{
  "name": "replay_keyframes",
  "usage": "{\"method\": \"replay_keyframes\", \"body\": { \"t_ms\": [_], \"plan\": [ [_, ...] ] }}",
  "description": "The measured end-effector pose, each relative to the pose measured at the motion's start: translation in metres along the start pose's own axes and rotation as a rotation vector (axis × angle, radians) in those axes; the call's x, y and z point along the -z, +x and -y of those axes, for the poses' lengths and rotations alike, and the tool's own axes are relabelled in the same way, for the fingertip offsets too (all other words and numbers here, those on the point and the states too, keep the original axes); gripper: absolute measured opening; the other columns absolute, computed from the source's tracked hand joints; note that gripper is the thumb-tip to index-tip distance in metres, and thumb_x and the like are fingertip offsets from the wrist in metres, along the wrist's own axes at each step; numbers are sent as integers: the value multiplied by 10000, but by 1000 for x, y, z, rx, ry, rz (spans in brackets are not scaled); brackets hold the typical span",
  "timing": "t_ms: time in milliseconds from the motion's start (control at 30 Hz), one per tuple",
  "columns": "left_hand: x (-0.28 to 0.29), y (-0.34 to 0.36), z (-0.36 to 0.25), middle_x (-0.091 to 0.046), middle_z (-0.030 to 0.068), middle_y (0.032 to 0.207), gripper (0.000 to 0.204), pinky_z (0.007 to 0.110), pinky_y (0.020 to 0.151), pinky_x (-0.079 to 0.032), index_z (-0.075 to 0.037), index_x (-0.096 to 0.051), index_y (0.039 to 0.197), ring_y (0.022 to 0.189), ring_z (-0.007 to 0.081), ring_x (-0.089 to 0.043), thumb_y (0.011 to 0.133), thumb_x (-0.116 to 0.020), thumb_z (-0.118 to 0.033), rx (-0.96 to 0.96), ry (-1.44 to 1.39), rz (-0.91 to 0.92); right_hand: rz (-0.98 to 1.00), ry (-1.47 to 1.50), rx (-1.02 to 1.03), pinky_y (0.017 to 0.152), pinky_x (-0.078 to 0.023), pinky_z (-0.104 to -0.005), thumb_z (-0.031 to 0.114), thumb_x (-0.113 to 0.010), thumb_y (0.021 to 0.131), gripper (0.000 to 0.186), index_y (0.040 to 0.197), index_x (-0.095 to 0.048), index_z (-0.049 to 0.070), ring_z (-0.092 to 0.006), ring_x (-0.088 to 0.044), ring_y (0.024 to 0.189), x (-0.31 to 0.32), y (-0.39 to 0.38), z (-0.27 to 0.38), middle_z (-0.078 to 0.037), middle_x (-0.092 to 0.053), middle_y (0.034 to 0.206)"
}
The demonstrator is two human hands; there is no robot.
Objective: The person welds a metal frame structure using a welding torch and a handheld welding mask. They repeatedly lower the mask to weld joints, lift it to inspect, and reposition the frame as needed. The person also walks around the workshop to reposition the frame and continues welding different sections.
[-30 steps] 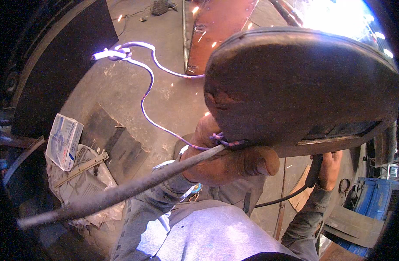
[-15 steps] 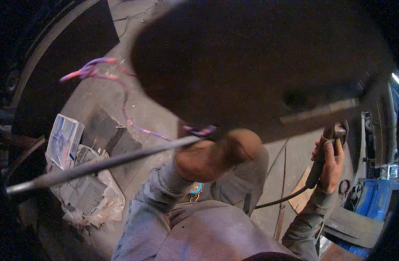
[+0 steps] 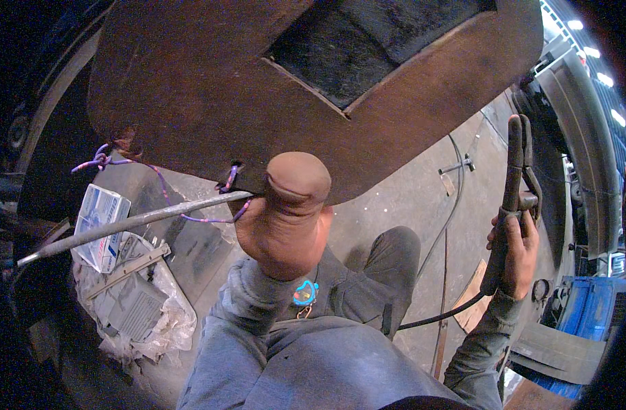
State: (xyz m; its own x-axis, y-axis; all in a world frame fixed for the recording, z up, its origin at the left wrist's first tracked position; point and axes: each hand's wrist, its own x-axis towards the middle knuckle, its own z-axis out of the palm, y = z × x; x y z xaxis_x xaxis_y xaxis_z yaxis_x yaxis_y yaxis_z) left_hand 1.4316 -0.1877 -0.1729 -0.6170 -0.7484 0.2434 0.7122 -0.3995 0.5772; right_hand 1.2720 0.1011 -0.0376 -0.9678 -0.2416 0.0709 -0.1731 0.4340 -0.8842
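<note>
Head view: clamp (image 3: 511, 198) points lengthwise toward top edge.

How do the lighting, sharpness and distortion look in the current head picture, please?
Head view: the brown shield is dim and grainy, its window darker; small white lights glare at upper right. Head view: the electrode holder looks fairly sharp, without obvious motion blur. Head view: fisheye curvature bends edges near the rim, and the corners fall to black.
</note>
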Motion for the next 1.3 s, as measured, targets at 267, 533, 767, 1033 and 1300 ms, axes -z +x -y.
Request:
{"method": "replay_keyframes", "body": {
  "t_ms": [267,533,767,1033,1300],
  "plan": [
    [-35,1,-3,-616,99,1165,510,336,920,-455,-12,-546,1205,1072,193,-564,787,-762,-209,69,-40,344,-27,14,-10,548,-466,-252,238,-560,926,262,1056,-546,11,-117,-563,630,-1,-1,-2,-74,-607,822],
    [-93,10,-6,-612,100,1174,517,339,928,-451,-11,-540,1214,1081,195,-559,790,-759,-210,12,-188,630,-92,-224,110,673,-486,-314,213,-533,888,276,1079,-542,14,-169,-570,772,45,9,-53,-100,-589,943],
    [-89,17,8,-617,85,1160,545,329,911,-456,-19,-536,1213,1066,173,-559,770,-780,-223,-132,-129,659,54,49,43,548,-477,-298,126,-489,888,131,944,-543,20,-189,-586,621,11,4,-20,-101,-610,776],
    [-93,6,-5,-639,77,1111,498,317,875,-476,-23,-576,1160,1015,170,-590,752,-797,-203,-24,-85,548,26,66,-12,528,-498,-285,159,-514,915,187,1043,-510,23,-171,-590,600,11,4,-19,-105,-618,833],
    [-89,6,-3,-642,78,1099,485,321,867,-480,-26,-579,1157,997,173,-596,757,-788,-203,-10,-106,594,30,70,18,516,-496,-275,156,-520,909,189,1036,-518,17,-159,-590,600,8,4,-15,-98,-618,830]
  ]
}}
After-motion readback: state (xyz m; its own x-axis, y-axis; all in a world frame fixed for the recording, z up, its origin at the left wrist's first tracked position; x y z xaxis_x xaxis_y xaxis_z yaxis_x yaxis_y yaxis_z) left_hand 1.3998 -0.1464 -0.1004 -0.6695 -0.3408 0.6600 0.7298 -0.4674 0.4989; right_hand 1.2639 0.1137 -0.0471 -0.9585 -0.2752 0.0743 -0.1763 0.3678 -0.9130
